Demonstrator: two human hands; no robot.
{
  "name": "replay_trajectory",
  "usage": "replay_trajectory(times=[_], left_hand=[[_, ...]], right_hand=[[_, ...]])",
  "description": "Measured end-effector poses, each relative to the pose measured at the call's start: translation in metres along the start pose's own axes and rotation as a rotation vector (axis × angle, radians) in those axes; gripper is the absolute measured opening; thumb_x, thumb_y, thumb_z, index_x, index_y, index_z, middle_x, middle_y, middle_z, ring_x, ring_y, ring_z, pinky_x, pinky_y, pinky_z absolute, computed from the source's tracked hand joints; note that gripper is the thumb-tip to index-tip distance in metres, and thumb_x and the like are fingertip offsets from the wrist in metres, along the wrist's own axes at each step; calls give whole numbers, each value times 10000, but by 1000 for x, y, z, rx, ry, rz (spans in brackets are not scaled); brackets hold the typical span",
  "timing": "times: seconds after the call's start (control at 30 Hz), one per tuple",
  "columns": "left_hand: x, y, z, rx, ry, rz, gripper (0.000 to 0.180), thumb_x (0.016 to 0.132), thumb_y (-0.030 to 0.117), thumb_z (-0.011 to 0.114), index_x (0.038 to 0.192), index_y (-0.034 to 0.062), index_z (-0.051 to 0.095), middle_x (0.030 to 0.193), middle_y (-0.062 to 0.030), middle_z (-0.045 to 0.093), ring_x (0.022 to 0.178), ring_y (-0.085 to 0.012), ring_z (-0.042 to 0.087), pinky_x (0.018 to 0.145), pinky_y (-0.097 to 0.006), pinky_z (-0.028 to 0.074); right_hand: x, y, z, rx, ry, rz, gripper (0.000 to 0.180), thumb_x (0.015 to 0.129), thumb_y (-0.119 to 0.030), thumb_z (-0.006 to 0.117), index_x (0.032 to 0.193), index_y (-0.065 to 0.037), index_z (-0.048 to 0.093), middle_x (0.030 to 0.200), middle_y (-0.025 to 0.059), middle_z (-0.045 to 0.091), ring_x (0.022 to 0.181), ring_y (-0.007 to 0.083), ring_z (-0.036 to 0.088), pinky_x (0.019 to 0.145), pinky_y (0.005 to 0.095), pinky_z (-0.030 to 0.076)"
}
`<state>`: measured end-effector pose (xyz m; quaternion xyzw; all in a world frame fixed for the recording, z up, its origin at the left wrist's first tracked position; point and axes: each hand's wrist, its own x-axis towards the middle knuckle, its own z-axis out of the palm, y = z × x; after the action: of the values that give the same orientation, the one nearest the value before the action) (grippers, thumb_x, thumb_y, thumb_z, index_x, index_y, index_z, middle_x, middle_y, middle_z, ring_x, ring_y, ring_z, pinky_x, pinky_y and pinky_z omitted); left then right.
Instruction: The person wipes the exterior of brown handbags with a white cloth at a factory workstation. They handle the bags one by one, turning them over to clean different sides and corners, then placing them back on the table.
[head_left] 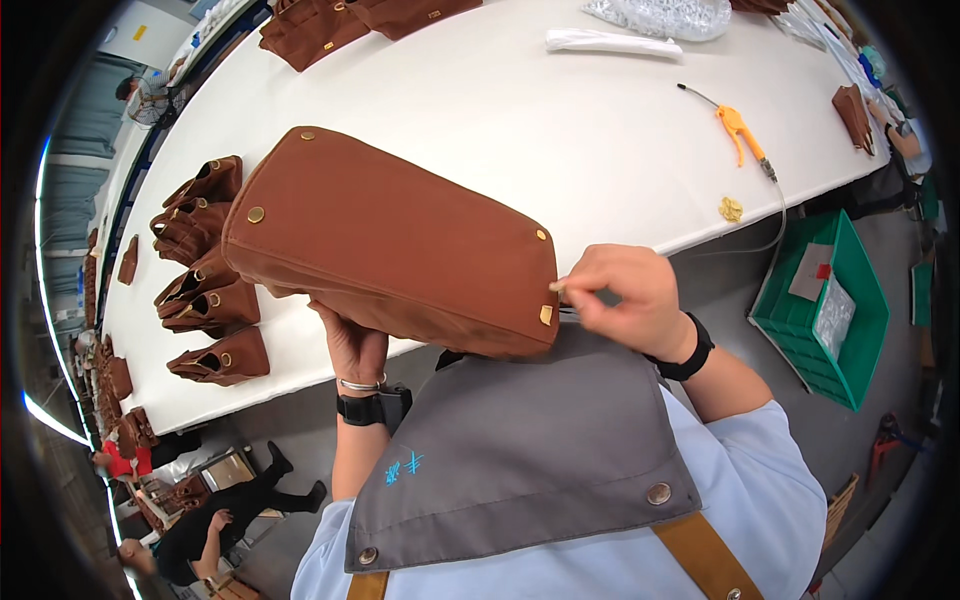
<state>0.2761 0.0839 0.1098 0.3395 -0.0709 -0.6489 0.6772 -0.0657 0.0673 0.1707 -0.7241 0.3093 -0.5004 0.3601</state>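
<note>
A brown handbag (385, 235) is tilted so its flat base faces me, with a round gold stud near each corner. One stud (546, 315), at the near right corner, has a pale film edge or glare on it. My left hand (350, 345) grips the bag from beneath its near left side, the fingers partly hidden behind it. At the bag's right end my right hand (620, 295) is closed in a pinch, fingertips close to the studs. Something tiny and pale shows at those fingertips, too small to name.
Several brown bags (215, 290) stand on the white table (450, 110) at left, more at the far edge. An orange air blow gun (737, 130) and small yellow scraps (731, 209) lie at right. A green crate (825, 310) stands beyond the table edge. Other people are around.
</note>
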Motion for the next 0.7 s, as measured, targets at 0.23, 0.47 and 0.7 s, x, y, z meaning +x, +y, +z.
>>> replay_trajectory(times=[0.23,0.47,0.7], left_hand=[[5,-1,4,30,-9,13,718,815,520,669,1380,149,427,1412,1,465,1316,-227,401,1128,-440,312],[9,-1,8,90,-9,35,699,823,497,677,1376,146,431,1420,11,459,1321,-234,398,1120,-465,315],[24,-9,9,2,-5,-61,672,852,463,664,1388,139,424,1439,13,444,1332,-238,388,1125,-466,303]], right_hand=[[9,-3,3,-374,-96,-402,181,700,7,718,867,-3,650,727,50,619,587,182,590,470,291,467],[9,-6,4,-557,-139,-326,221,692,64,702,897,27,629,693,78,584,575,208,568,469,286,456],[4,5,-3,530,58,732,73,885,-36,602,862,31,619,664,52,578,564,130,549,484,250,466]])
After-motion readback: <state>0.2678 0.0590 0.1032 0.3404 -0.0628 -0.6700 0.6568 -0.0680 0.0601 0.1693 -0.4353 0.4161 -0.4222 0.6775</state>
